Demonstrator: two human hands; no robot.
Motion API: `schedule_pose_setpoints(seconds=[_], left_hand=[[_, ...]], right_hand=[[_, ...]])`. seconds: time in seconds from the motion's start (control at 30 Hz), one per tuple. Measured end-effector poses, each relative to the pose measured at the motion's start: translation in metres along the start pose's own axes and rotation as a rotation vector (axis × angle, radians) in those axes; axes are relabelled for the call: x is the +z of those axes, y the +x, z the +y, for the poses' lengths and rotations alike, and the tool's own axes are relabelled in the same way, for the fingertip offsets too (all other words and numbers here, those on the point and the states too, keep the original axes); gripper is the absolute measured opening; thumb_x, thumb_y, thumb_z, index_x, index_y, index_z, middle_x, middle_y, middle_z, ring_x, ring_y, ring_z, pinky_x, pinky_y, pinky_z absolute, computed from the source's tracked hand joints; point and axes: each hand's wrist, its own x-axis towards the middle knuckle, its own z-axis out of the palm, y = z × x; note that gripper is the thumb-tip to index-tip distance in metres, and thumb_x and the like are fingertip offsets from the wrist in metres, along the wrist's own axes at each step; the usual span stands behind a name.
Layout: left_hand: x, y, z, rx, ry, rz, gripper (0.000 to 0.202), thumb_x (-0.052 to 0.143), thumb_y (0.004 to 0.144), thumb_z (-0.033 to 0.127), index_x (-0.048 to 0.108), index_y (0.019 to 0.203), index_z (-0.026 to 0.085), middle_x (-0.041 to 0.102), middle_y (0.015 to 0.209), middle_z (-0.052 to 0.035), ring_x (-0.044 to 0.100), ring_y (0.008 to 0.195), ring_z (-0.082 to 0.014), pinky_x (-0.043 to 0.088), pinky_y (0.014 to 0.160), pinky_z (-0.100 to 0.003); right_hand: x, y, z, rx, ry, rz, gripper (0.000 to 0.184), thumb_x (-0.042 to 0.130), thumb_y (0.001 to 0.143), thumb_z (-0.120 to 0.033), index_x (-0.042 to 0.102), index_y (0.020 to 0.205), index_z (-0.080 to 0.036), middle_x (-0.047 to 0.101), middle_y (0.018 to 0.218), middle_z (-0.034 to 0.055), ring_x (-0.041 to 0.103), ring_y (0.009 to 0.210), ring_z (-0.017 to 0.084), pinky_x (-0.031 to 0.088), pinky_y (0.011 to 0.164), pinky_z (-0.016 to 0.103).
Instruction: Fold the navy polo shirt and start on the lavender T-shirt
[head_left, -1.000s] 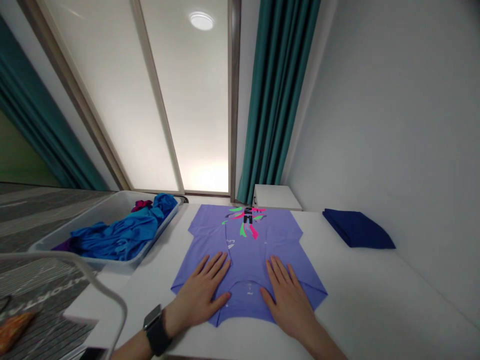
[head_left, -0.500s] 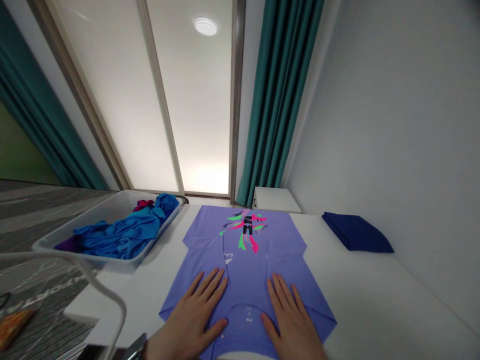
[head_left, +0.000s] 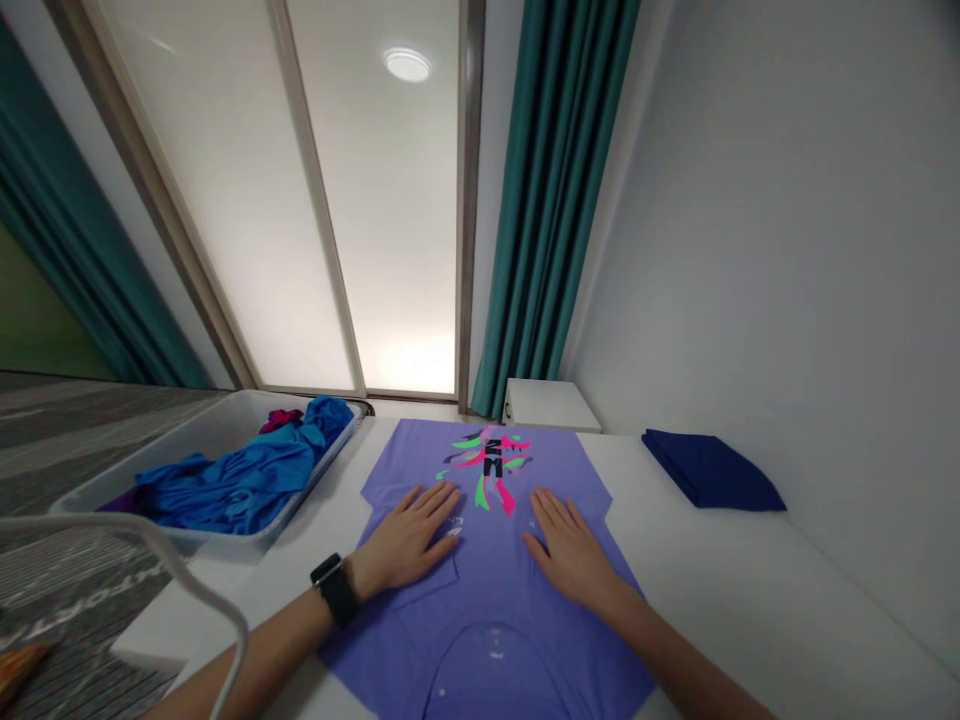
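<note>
A lavender T-shirt (head_left: 487, 610) with a pink, green and black print lies spread flat on the white table (head_left: 750, 620), its collar towards me. My left hand (head_left: 409, 540) rests flat on the shirt's middle, left of the print, fingers stretched out; a dark watch sits on that wrist. My right hand (head_left: 566, 545) lies flat on the shirt to the right of the print, fingers spread too. Neither hand holds anything.
A grey tray (head_left: 217, 430) at the left holds crumpled blue and magenta clothes. A folded navy cloth (head_left: 709, 470) lies at the table's right, near the wall. A small white cabinet (head_left: 551, 405) stands behind the table by a teal curtain. A pale curved tube (head_left: 180, 580) crosses the lower left.
Both hands have slid away from me along the shirt, from beside the collar up to the middle next to the print. The shirt now lies closer to me.
</note>
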Motion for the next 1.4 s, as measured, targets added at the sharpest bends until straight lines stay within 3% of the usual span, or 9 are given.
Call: schedule_pose_setpoints(seconds=[0.2,0.43,0.8,1.07,1.23,1.4], left_hand=[[0.002,0.014,-0.031,-0.112,0.031,-0.005,0.062,0.026,0.098,0.057,0.029,0.151,0.025,0.031,0.157,-0.0071,0.026,0.145,-0.0214,0.017,0.119,-0.044],[0.021,0.005,-0.057,-0.203,0.054,0.050,0.060,0.027,0.099,0.055,0.034,0.149,0.024,0.034,0.155,-0.0072,0.028,0.144,-0.0215,0.019,0.119,-0.043],[0.019,-0.008,-0.042,-0.245,0.043,0.044,0.061,0.026,0.099,0.055,0.035,0.149,0.022,0.030,0.157,-0.0076,0.026,0.145,-0.0223,0.020,0.118,-0.047],[0.020,-0.022,-0.031,-0.263,0.029,0.013,0.063,0.026,0.098,0.056,0.032,0.151,0.022,0.028,0.157,-0.0069,0.024,0.146,-0.0228,0.019,0.118,-0.046],[0.010,-0.014,-0.035,-0.280,0.024,0.020,0.063,0.025,0.098,0.058,0.034,0.150,0.023,0.032,0.156,-0.0070,0.027,0.145,-0.0226,0.018,0.118,-0.046],[0.000,0.007,-0.042,-0.266,0.022,-0.004,0.064,0.024,0.098,0.057,0.033,0.150,0.021,0.030,0.157,-0.0076,0.025,0.146,-0.0222,0.018,0.118,-0.044]], right_hand=[[0.003,0.027,0.018,0.033,-0.020,-0.031,0.066,0.029,0.096,-0.046,0.031,0.150,-0.006,0.025,0.157,0.0133,0.021,0.146,0.025,0.014,0.119,0.047],[0.016,0.031,0.034,0.012,-0.038,-0.007,0.066,0.028,0.096,-0.049,0.031,0.151,-0.011,0.026,0.157,0.0113,0.022,0.146,0.023,0.013,0.119,0.047],[0.030,0.018,0.038,-0.017,-0.065,0.073,0.066,0.027,0.097,-0.051,0.032,0.150,-0.012,0.029,0.156,0.0115,0.024,0.145,0.023,0.014,0.118,0.048],[0.026,0.004,0.035,-0.017,-0.057,0.045,0.064,0.027,0.097,-0.051,0.032,0.150,-0.016,0.027,0.157,0.0091,0.023,0.145,0.023,0.014,0.119,0.048],[0.013,0.010,0.033,-0.011,-0.041,-0.011,0.067,0.027,0.097,-0.054,0.033,0.150,-0.014,0.028,0.157,0.0097,0.023,0.145,0.023,0.012,0.119,0.048],[0.001,0.033,0.034,-0.021,-0.025,-0.013,0.063,0.026,0.098,-0.049,0.033,0.150,-0.013,0.030,0.156,0.0110,0.024,0.145,0.023,0.013,0.119,0.047]])
